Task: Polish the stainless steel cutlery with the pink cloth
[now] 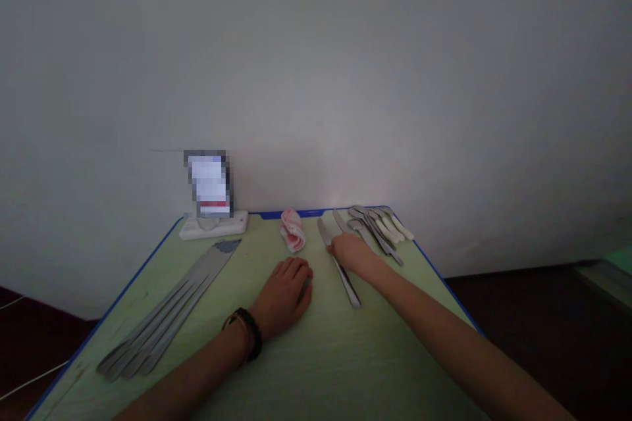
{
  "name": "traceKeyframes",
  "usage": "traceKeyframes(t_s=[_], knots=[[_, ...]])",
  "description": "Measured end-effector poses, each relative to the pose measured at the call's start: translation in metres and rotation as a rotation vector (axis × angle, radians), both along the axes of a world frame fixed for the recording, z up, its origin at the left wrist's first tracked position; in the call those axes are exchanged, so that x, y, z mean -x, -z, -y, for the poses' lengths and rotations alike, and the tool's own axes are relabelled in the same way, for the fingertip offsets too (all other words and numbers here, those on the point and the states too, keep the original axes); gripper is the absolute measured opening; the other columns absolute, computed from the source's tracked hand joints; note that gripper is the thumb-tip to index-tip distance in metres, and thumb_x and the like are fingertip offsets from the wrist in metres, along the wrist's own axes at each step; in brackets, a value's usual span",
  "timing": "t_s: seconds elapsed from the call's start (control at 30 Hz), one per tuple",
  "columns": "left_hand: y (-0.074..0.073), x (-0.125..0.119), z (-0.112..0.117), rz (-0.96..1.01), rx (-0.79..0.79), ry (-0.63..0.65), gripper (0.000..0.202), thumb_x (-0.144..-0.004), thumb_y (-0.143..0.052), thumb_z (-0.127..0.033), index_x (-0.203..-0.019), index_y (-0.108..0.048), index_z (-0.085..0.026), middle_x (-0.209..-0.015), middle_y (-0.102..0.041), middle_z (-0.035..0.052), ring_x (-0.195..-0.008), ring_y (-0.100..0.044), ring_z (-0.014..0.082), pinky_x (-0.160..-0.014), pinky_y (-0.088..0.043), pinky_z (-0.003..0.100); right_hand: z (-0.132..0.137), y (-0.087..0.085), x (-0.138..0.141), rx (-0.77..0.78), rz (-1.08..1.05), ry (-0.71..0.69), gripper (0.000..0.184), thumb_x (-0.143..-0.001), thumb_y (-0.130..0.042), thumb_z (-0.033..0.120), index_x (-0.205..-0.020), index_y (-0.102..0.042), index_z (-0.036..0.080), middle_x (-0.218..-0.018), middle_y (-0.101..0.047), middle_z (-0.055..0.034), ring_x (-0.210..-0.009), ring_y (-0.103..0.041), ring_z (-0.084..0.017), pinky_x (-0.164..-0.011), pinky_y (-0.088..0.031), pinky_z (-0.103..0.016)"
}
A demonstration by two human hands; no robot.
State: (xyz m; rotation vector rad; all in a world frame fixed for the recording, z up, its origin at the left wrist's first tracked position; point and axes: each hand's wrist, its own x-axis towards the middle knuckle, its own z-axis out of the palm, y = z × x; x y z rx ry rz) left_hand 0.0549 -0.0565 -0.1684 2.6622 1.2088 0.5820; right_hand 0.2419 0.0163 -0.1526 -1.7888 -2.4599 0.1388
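My left hand (286, 293) rests knuckles-up on the pale green table (306, 362), fingers curled under; a dark band circles its wrist. What lies beneath the fingers is hidden. My right hand (348, 253) reaches forward and lies over a table knife (345, 279), fingers curled on its upper part near the blade. A second knife (339, 220) lies just beyond it. A crumpled red-and-white cloth (292, 231) sits ahead of my left hand.
Several long knives (168, 319) lie side by side on the left. A bunch of spoons and white-handled cutlery (380, 227) lies at the back right. A card on a white stand (212, 223) sits against the wall. The table has a blue edge.
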Motion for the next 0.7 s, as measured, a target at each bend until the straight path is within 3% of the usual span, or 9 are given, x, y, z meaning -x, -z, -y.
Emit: traceKeyframes(t_s=[0.17, 0.3, 0.5, 0.7], knots=[[0.002, -0.013, 0.0, 0.048, 0.021, 0.012, 0.019, -0.086, -0.042, -0.02, -0.102, -0.051, -0.015, -0.109, -0.054, 0.0117, -0.103, -0.048, 0.0247, -0.093, -0.04, 0.043, 0.016, -0.013, 0.0, 0.023, 0.087, 0.073, 0.027, -0.088, -0.044, 0.027, -0.09, -0.068, 0.014, -0.085, -0.069, -0.0194, -0.083, -0.066, -0.029, -0.068, -0.046, -0.035], [0.006, -0.021, -0.007, 0.076, 0.018, 0.024, 0.034, -0.087, -0.045, -0.032, -0.116, -0.047, -0.013, -0.121, -0.051, 0.0145, -0.113, -0.045, 0.0266, -0.1, -0.036, 0.045, 0.042, -0.016, -0.015, -0.09, 0.082, 0.078, 0.035, -0.093, -0.033, 0.029, -0.093, -0.064, 0.014, -0.086, -0.068, -0.0161, -0.077, -0.064, -0.027, -0.064, -0.043, -0.035], [0.013, -0.041, -0.03, 0.018, 0.023, 0.002, 0.062, -0.087, -0.041, -0.051, -0.134, -0.035, -0.01, -0.138, -0.041, 0.0183, -0.128, -0.035, 0.0288, -0.106, -0.029, 0.048, 0.069, -0.006, -0.039, -0.326, -0.004, -0.059, 0.021, -0.09, -0.042, 0.02, -0.091, -0.063, 0.015, -0.093, -0.065, -0.0107, -0.093, -0.055, -0.024, -0.08, -0.038, -0.035], [0.014, -0.06, -0.048, -0.114, 0.038, -0.081, 0.072, -0.087, -0.033, -0.059, -0.139, -0.031, -0.01, -0.145, -0.035, 0.0148, -0.135, -0.027, 0.0267, -0.11, -0.021, 0.044, 0.066, -0.006, -0.049, -0.283, -0.007, -0.055, 0.019, -0.089, -0.044, 0.015, -0.098, -0.061, 0.014, -0.095, -0.066, -0.0086, -0.093, -0.053, -0.023, -0.081, -0.035, -0.035]])
